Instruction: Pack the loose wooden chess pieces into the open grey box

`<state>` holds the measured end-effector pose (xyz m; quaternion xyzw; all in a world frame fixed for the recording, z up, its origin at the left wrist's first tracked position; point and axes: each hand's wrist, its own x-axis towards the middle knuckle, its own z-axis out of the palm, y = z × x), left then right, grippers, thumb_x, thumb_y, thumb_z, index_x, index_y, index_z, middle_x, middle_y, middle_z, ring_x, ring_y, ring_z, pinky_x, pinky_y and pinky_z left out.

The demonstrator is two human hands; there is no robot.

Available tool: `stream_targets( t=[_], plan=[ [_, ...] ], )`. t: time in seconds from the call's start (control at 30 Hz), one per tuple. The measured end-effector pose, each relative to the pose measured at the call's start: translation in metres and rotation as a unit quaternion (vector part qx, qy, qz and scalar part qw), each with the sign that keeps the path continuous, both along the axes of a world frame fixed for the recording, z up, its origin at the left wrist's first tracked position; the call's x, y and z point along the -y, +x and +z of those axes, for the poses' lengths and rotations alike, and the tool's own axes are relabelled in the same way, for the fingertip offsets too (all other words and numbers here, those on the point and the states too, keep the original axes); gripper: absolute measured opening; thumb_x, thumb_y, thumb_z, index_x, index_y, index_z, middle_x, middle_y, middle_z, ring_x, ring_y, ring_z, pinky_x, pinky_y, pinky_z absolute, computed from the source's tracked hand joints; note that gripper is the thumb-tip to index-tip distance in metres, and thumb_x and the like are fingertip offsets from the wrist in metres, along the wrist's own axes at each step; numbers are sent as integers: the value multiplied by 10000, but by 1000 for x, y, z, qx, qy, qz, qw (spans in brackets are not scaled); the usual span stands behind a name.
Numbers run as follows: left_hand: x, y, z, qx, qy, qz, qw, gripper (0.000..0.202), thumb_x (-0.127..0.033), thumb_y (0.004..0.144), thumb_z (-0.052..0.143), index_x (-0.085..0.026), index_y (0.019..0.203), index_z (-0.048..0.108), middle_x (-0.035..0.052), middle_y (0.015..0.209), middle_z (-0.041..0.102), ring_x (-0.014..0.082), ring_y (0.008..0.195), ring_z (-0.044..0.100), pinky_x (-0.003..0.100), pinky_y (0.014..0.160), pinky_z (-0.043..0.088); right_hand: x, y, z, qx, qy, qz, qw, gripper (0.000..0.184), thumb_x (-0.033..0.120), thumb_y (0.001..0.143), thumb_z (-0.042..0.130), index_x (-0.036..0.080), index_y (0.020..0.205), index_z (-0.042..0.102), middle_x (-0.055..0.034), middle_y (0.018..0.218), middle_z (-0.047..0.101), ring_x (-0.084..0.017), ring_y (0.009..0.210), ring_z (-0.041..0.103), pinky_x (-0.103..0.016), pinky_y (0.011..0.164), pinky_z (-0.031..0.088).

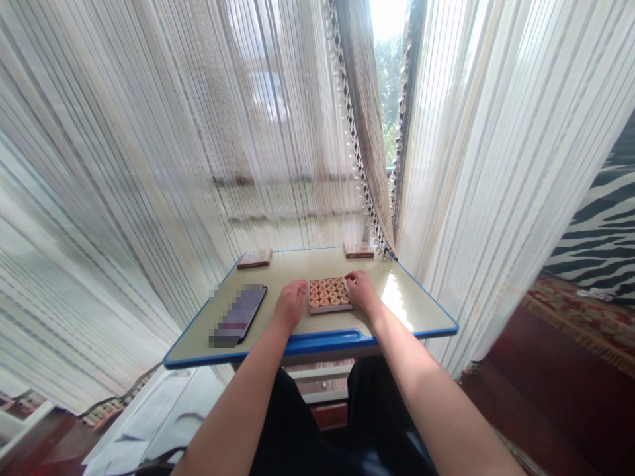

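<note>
A shallow open box of Chinese chess pieces lies on the table between my hands. Round wooden discs with red and dark marks fill it in rows. My left hand rests just beside the box's left side, its fingers curled together and no object visible in them. On the other side, my right hand is closed, with its bent fingertips at the far right corner of the box and seemingly touching it. The undersides of the fingers on both hands are hidden.
A phone, partly pixelated, lies on the table to the left. Two flat brown packs, one at the far left and one at the far right, sit by the back edge. String curtains hang close around the table.
</note>
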<state>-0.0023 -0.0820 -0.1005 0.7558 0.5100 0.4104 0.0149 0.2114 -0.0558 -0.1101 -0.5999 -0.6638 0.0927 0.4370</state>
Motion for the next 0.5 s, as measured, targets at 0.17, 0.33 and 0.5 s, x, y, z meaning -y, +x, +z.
stream_targets(
  t=[0.17,0.33,0.5],
  plan=[
    [0,-5,1,28,11,41,999,377,-314,890,325,-102,1015,610,135,1070,637,210,1032,564,365,961,414,3,1,0,-9,7,-19,1000,299,153,767,413,119,963,637,-98,949,594,-173,912,532,-257,885,376],
    [-2,-22,16,37,-28,69,997,347,-297,860,370,-110,1011,621,128,1059,647,213,1024,578,356,935,426,6,-3,-4,-5,19,-16,1000,294,166,764,419,123,953,640,-102,940,595,-198,935,521,-292,909,363],
    [-9,-47,39,56,-111,98,987,337,-305,841,397,-129,992,640,112,1045,664,214,1006,593,317,895,433,12,-18,2,-38,26,7,999,261,226,775,435,154,907,649,-95,921,599,-218,939,518,-339,911,364]
  ],
)
